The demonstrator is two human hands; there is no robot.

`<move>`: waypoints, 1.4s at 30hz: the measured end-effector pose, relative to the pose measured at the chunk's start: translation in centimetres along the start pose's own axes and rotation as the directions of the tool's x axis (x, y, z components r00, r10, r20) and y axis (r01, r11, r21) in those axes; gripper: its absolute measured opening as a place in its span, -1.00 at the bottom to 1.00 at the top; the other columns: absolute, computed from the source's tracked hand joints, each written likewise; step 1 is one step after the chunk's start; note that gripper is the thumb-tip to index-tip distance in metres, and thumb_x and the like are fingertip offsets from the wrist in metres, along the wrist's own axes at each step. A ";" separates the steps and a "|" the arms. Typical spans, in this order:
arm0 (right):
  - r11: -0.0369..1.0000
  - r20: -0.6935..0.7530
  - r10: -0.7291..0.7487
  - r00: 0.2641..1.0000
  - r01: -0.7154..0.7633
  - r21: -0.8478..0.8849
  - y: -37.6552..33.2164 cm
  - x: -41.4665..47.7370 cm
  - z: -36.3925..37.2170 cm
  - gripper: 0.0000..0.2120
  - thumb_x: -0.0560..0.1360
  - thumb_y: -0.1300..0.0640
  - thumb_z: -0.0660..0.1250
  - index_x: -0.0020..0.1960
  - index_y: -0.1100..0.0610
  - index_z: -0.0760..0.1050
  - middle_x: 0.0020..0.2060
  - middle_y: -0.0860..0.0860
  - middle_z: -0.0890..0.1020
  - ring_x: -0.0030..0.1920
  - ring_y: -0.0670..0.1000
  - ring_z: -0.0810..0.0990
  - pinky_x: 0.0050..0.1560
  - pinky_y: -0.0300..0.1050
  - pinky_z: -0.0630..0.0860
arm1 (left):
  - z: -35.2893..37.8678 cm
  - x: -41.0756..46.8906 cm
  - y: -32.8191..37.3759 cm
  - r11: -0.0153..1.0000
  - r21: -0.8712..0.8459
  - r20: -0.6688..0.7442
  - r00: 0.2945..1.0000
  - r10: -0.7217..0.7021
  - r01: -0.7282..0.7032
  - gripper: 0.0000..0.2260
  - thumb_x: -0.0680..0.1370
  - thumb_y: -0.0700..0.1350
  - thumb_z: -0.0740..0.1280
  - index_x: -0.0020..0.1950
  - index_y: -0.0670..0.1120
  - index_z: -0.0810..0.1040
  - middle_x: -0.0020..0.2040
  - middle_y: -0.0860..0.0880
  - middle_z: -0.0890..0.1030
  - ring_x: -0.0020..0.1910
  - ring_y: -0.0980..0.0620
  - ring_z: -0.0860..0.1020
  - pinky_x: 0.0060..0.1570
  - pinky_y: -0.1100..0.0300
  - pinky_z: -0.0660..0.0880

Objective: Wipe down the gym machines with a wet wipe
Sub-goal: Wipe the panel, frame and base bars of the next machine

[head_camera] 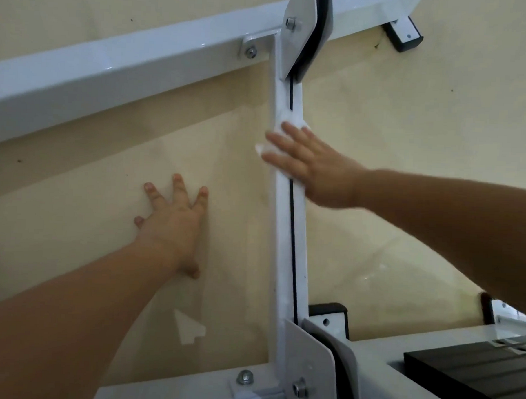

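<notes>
A white metal gym machine frame fills the view, with an upright white bar (290, 230) that has a black slot running along it. My right hand (311, 165) lies flat across this bar with straight fingers and presses a white wet wipe (281, 124) against it. The wipe shows above and left of my fingers. My left hand (170, 219) is spread flat with straight fingers on the clear panel (74, 221) left of the bar and holds nothing.
A white crossbeam (111, 60) slants across the top and meets the bar at a bolted bracket (299, 29). Below, another bolted bracket (305, 367) joins the base. Black weight plates (474, 371) sit at the lower right. A black end cap (404, 33) shows top right.
</notes>
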State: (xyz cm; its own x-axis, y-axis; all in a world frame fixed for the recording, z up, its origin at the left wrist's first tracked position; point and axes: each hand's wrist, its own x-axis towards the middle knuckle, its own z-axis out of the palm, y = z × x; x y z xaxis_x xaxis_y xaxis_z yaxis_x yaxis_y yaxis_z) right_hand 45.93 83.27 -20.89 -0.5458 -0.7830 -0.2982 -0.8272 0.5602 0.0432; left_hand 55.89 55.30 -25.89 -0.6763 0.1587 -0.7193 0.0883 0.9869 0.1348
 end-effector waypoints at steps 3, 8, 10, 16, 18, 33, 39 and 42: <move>0.990 0.041 0.137 0.990 -0.138 0.028 2.6 3.2 -1.7 -0.10 0.48 0.48 0.17 0.67 0.04 -0.15 0.65 0.12 -0.19 0.61 0.23 -0.30 0.57 0.09 -0.27 | 0.0 -0.1 0.0 1.000 -0.001 -0.003 1.000 -0.002 0.002 0.40 0.16 0.20 0.68 0.60 0.10 -0.34 0.54 -0.15 -0.46 0.51 -0.53 -0.26 0.29 -0.46 0.34; 0.997 0.057 0.082 0.995 -0.081 -0.015 0.4 1.1 -0.6 -0.17 0.53 0.41 0.14 0.67 0.07 -0.17 0.64 0.17 -0.20 0.59 0.33 -0.31 0.57 0.21 -0.22 | 0.1 -0.2 0.0 1.000 -0.029 -0.006 1.000 0.004 -0.004 0.38 0.17 0.16 0.69 0.60 0.11 -0.33 0.55 -0.13 -0.45 0.51 -0.52 -0.27 0.31 -0.47 0.31; 0.996 0.083 -0.076 0.994 0.080 -0.044 -2.4 -1.8 0.0 -0.23 0.51 0.34 0.02 0.67 0.09 -0.13 0.64 0.20 -0.12 0.59 0.38 -0.24 0.56 0.35 -0.14 | 0.2 -0.2 0.0 0.999 -0.042 -0.011 1.000 0.000 0.000 0.38 0.17 0.13 0.69 0.60 0.11 -0.34 0.54 -0.12 -0.47 0.51 -0.51 -0.29 0.31 -0.48 0.30; 0.977 0.192 -0.213 0.958 0.204 0.065 -1.6 -1.8 -0.9 -0.31 0.56 0.04 0.00 0.67 0.01 -0.05 0.66 0.09 -0.06 0.63 0.23 -0.19 0.59 0.31 -0.14 | 0.1 -0.1 0.1 1.000 -0.017 -0.008 1.000 -0.003 0.003 0.38 0.18 0.14 0.68 0.60 0.10 -0.34 0.55 -0.15 -0.46 0.50 -0.53 -0.27 0.29 -0.47 0.32; 0.984 0.172 -0.072 0.982 0.041 0.176 0.6 1.1 -2.1 -0.32 0.62 -0.26 -0.13 0.66 0.01 0.05 0.66 0.08 -0.03 0.63 0.20 -0.20 0.58 0.23 -0.22 | 0.1 -0.1 0.2 1.000 -0.009 -0.011 1.000 -0.011 0.011 0.38 0.19 0.14 0.68 0.60 0.09 -0.34 0.55 -0.15 -0.46 0.50 -0.53 -0.26 0.30 -0.47 0.32; 0.573 0.232 0.717 0.657 -0.745 0.340 -9.5 5.1 -5.2 -0.38 0.60 0.39 -0.01 0.64 0.15 0.05 0.65 0.08 -0.16 0.64 0.14 -0.16 0.55 0.08 0.12 | -0.2 -0.9 0.0 1.000 -0.005 -0.018 1.000 0.004 -0.004 0.37 0.17 0.21 0.67 0.61 0.10 -0.30 0.57 -0.15 -0.42 0.51 -0.51 -0.26 0.30 -0.48 0.30; 0.589 0.235 0.675 0.699 -0.703 0.399 -14.3 4.8 -6.4 -0.39 0.59 0.38 0.00 0.63 0.15 0.12 0.64 0.03 0.08 0.64 0.07 -0.02 0.52 0.02 0.19 | -0.7 -3.2 -3.5 0.988 -0.142 -0.040 0.998 0.046 -0.051 0.21 0.26 0.38 0.53 0.60 0.23 -0.27 0.60 -0.03 -0.39 0.59 -0.28 -0.27 0.45 -0.44 0.10; 0.608 0.228 0.598 0.768 -0.620 0.495 -16.8 7.1 -7.3 -0.40 0.62 0.36 -0.02 0.64 0.09 0.12 0.65 0.00 0.10 0.64 0.06 -0.04 0.55 0.00 0.12 | -0.5 -6.7 -7.5 0.997 -0.071 -0.219 0.976 0.013 -0.029 -0.02 0.45 0.36 0.38 0.63 0.17 -0.20 0.64 -0.03 -0.29 0.62 -0.20 -0.14 0.50 -0.35 0.04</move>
State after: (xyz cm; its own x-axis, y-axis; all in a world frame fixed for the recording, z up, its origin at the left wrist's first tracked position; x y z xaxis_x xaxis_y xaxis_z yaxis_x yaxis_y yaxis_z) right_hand 54.94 66.35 -16.74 -0.8835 -0.2052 -0.4212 -0.0985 0.9603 -0.2612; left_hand 59.34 46.82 -21.73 -0.8189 0.1615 -0.5508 0.0557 0.9774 0.2038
